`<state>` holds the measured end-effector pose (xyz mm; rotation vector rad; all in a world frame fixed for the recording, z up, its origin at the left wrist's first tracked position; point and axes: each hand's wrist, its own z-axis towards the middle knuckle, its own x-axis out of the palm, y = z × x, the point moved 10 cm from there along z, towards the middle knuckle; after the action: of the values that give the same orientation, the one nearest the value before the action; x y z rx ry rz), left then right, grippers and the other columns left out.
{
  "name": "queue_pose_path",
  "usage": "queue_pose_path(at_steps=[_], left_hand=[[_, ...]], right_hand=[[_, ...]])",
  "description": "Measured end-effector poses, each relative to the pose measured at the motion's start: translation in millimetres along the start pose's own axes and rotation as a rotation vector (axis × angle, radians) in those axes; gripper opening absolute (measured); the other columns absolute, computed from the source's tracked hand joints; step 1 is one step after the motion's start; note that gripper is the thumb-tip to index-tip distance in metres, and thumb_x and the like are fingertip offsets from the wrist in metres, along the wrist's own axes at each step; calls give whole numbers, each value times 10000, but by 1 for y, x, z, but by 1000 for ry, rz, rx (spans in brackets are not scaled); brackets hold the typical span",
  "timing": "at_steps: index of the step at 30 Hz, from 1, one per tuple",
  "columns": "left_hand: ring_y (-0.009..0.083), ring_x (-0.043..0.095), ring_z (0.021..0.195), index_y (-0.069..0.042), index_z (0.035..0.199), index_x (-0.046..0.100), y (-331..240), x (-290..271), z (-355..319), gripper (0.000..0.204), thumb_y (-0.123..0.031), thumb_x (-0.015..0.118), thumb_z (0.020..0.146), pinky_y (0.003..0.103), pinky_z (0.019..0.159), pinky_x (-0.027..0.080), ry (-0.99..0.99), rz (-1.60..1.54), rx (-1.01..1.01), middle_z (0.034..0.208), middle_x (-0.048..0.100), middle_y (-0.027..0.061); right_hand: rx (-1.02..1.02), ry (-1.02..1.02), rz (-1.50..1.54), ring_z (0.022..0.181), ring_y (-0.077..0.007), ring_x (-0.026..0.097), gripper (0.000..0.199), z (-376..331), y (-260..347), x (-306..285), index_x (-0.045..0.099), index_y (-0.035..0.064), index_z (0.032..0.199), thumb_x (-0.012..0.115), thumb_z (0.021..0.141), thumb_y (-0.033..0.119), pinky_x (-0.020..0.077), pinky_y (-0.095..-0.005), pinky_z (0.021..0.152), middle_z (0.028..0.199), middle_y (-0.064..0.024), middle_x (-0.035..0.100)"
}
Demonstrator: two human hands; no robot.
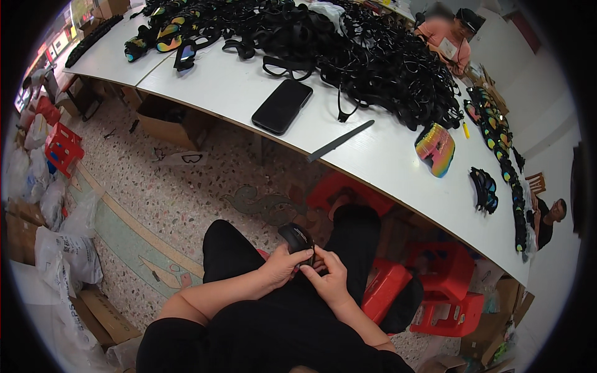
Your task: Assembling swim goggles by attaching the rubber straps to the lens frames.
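Both hands meet over my lap, below the white table's (pixel 385 155) edge. My left hand (pixel 283 265) and my right hand (pixel 329 281) together hold a black goggle frame (pixel 296 237), the fingers pinching its lower part. I sit in black clothes, knees apart. On the table above lies a big heap of black goggle frames (pixel 373 56), a black phone (pixel 282 105) and a long grey blade-like tool (pixel 341 141).
A stack of rainbow mirrored lenses (pixel 435 148) and rows of finished goggles (pixel 507 168) lie along the table's right side. Red plastic stools (pixel 444 286) stand under it. Cardboard boxes (pixel 171 121) and white bags (pixel 65 248) line the floor. Other people sit at the far end.
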<state>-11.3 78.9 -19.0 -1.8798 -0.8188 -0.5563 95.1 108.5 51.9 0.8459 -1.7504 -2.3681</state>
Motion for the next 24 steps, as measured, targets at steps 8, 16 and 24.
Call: queue_pose_path(at_steps=[8,16,24], left_hand=[[111,617,874,-20,1088,587,1,-15,6,323,-173,730,842,233,715,497,-10,128,-158,982,631,58],[170,603,1100,6,1180,580,-10,-1,-4,323,-90,665,884,302,975,437,162,166,-142,1112,654,82],[165,608,1090,1,1187,578,-7,-13,3,328,-77,665,881,299,968,446,138,171,-139,1114,653,77]], right_hand=[[-113,223,-108,718,-133,651,322,74,42,-27,695,6,1072,791,781,105,523,-242,635,863,-85,671],[-413,-272,-408,642,-145,597,109,223,87,-120,702,11,960,646,867,28,462,-257,574,803,-89,673],[-166,-360,-514,724,-213,655,242,331,60,-113,674,-7,999,702,843,177,508,-323,656,881,-107,702]])
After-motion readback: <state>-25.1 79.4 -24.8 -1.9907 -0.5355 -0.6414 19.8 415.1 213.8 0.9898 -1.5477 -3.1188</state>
